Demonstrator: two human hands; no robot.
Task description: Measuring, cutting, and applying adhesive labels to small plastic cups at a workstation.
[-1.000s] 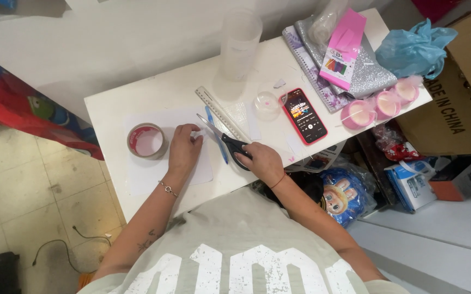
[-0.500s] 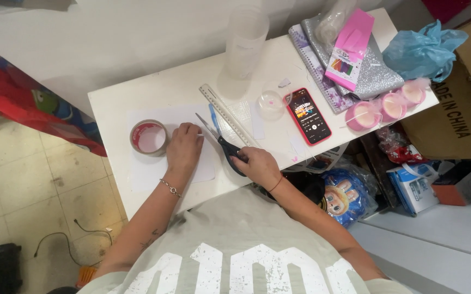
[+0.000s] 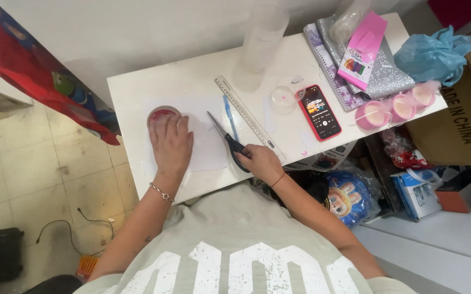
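Left hand flat on paper, right hand gripping scissors at the worktop's near edge.

Your left hand [image 3: 171,144] lies open, palm down, on the white sheet [image 3: 208,147], fingertips over the tape roll [image 3: 162,115]. The sheet looks uncut as far as can be seen. Your right hand [image 3: 260,162] is closed round the handles of the scissors [image 3: 229,140], blades parted, tips resting on the sheet. The ruler [image 3: 246,117] lies just beside, the phone [image 3: 320,111] further right. The white worktop [image 3: 192,76] is bare behind the sheet; its right end is crowded.
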